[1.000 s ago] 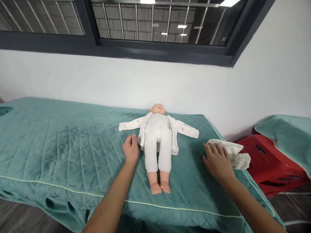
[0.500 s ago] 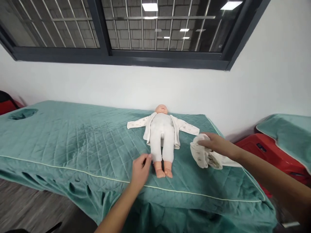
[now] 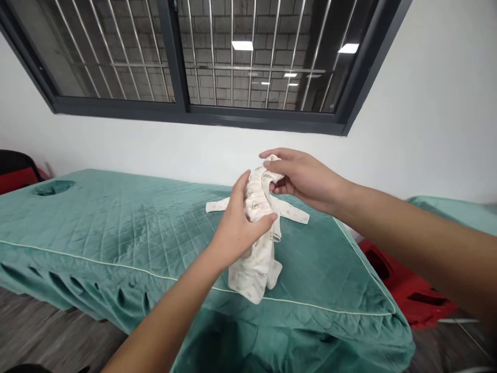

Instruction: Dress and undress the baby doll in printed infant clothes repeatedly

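Note:
A pair of white printed baby pants [image 3: 254, 264] hangs in front of me, its gathered waistband uppermost and the legs dangling. My right hand [image 3: 306, 173] pinches the top edge of the waistband between thumb and fingers. Lower on the left side, my left hand [image 3: 238, 223] grips the band, thumb across its front. Behind the pants, the white printed jacket [image 3: 295, 211] shows its two sleeves spread out on the bed. The doll wearing it is hidden by the pants and my hands.
A green quilted bed [image 3: 155, 228] with a hole [image 3: 54, 187] at its left end stands against the white wall. A barred window [image 3: 252, 67] is above. Red plastic chairs [image 3: 407, 290] stand to the right, and a black and red object [image 3: 17, 171] at far left.
My right hand has brought the pants from the bed's right side to the middle and raised them. My left hand has left the doll's leg and taken hold of the waistband.

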`<state>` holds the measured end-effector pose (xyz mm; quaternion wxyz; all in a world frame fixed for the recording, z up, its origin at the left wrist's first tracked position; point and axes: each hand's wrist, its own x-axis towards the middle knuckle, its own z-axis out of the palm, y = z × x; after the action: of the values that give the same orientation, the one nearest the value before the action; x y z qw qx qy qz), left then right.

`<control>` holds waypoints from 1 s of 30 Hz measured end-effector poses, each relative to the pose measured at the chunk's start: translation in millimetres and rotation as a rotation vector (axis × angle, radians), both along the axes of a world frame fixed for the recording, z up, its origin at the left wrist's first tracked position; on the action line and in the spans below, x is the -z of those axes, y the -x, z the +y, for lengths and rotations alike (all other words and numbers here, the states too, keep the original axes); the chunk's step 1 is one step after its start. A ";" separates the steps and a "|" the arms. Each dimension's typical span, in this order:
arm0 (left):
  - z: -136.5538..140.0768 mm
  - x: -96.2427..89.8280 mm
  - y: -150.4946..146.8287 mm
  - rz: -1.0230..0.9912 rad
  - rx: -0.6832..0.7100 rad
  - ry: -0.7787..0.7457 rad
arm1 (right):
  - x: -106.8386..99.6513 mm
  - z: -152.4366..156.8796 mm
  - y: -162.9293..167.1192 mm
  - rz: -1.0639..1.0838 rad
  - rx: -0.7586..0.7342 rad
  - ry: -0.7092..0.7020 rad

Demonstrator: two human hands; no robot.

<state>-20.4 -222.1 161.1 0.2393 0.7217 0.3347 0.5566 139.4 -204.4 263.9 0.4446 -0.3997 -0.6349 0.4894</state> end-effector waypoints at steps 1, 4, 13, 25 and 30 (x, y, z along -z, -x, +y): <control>1.5 -6.4 4.1 0.030 -0.059 -0.093 | -4.9 -0.4 0.6 0.013 0.014 0.001; 7.2 -23.2 16.8 0.207 -0.197 -0.373 | -15.8 -2.6 -0.4 0.020 0.011 -0.019; 29.9 -42.1 34.8 0.351 -0.410 -0.580 | -25.4 -17.4 -9.2 -0.245 0.038 -0.273; 25.7 -93.0 50.3 0.606 -0.103 -0.354 | -34.0 0.6 -36.8 -1.222 0.157 -0.576; 29.8 -89.1 59.3 0.744 -0.032 -0.277 | -36.6 8.6 -54.9 -0.999 0.056 -0.686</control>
<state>-79.6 -192.4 250.2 -0.0065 0.8942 0.3316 0.3008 194.3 -195.7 300.5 0.2092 -0.4316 -0.8775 -0.0017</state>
